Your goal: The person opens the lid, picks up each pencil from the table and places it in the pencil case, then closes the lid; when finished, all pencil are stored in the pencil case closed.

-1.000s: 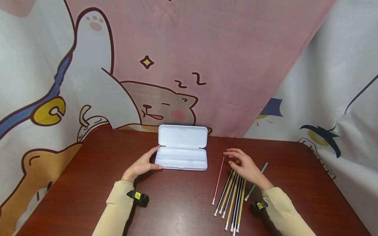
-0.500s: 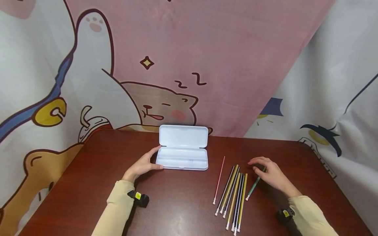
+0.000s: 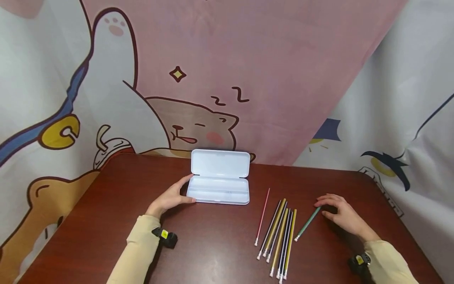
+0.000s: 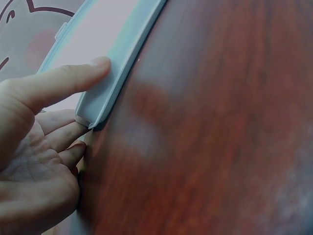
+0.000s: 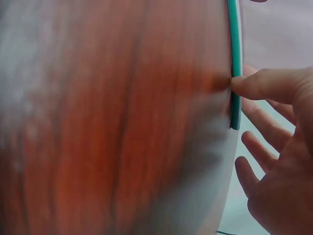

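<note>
In the head view my left hand (image 3: 171, 200) grips the left end of an open white pencil case (image 3: 218, 196), thumb at its front edge and fingers behind. The left wrist view shows the thumb over the case (image 4: 110, 68). On the right, my right hand (image 3: 342, 215) pinches the far end of a green pencil (image 3: 307, 223) between thumb and index finger. In the right wrist view the thumb lies against the green pencil (image 5: 235, 44), the other fingers loosely spread. The pencil's white eraser end points toward the person.
A bundle of black and yellow pencils (image 3: 280, 236) lies right of centre on the brown table (image 3: 213, 240). A red pencil (image 3: 262, 215) lies just left of them. A cartoon-printed curtain (image 3: 276, 79) hangs behind the table.
My right hand has moved right from above the pencil bundle to the green pencil, which has turned slightly, its far end swinging rightward. My left hand stays on the case.
</note>
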Demonstrator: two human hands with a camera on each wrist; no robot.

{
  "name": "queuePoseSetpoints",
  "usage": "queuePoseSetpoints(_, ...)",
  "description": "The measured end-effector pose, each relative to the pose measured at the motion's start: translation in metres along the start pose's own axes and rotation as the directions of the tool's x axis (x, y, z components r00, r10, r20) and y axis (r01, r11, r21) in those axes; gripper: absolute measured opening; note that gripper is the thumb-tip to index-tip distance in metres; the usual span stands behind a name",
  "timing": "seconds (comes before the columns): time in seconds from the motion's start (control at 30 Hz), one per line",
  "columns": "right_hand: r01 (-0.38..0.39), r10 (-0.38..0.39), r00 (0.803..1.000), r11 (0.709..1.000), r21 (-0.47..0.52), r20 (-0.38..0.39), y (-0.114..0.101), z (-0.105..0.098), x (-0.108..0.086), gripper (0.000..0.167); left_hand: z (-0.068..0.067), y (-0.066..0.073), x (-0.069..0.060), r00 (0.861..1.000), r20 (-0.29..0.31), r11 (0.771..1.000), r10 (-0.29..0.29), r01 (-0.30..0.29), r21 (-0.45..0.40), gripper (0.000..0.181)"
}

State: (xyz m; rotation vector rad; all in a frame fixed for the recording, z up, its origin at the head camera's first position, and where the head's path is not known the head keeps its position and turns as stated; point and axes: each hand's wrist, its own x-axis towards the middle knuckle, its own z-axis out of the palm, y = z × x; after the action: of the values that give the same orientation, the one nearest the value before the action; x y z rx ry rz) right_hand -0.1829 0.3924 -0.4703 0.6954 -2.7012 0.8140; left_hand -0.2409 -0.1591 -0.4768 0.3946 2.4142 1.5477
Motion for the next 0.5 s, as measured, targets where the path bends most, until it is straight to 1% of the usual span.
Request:
queuePoseSetpoints(0.1, 0.02, -0.02, 1.0, 1.0, -0.016, -0.016, 0.005, -0.003, -0.001, 0.031, 0.0, 0.0, 0.001, 1.0, 0.007, 1.0, 0.007, -0.008, 0.007, 0.091)
queuePoseSetpoints(0.27, 0.075, -0.074, 0.996, 0.997, 0.006, -0.046, 0.011, -0.005, -0.004, 0.034, -0.001, 0.0, 0.0, 1.0, 0.009, 1.0, 0.021, -0.021, 0.004, 0.09)
queuePoseSetpoints(0.43, 0.133, -0.131, 0.991, 0.988, 0.076, -0.023, 0.017, -0.009, -0.004, 0.035, -0.002, 0.0, 0.0, 1.0, 0.004, 1.0, 0.022, -0.022, -0.002, 0.089)
queuePoseSetpoints(0.5, 0.136, -0.136, 0.991, 0.987, 0.086, -0.009, 0.017, -0.011, -0.005, 0.035, -0.002, 0.0, 0.0, 1.0, 0.007, 1.0, 0.022, -0.022, -0.002, 0.089)
